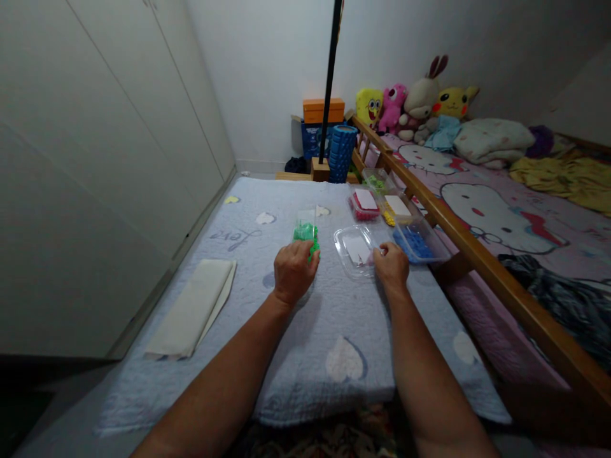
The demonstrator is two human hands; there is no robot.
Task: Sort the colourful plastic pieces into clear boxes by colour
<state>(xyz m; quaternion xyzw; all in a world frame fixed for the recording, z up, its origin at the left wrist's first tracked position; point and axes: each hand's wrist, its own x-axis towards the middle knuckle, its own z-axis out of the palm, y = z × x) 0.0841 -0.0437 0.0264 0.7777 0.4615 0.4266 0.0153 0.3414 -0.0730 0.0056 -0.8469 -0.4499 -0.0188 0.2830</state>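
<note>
My left hand is closed on the near side of a clear plastic box. Bright green small pieces show through its wall, and their exact shape is too small to make out. To the right, my right hand pinches the right edge of a clear plastic lid that lies on the cloth. A white card shows in the middle of the lid. Just beyond my right hand stands a clear box with blue pieces.
Boxes of red pieces, yellow pieces and light green pieces stand at the back right. A folded cream cloth lies left on the heart-patterned cover. A wooden bed rail borders the right side; a black pole rises behind.
</note>
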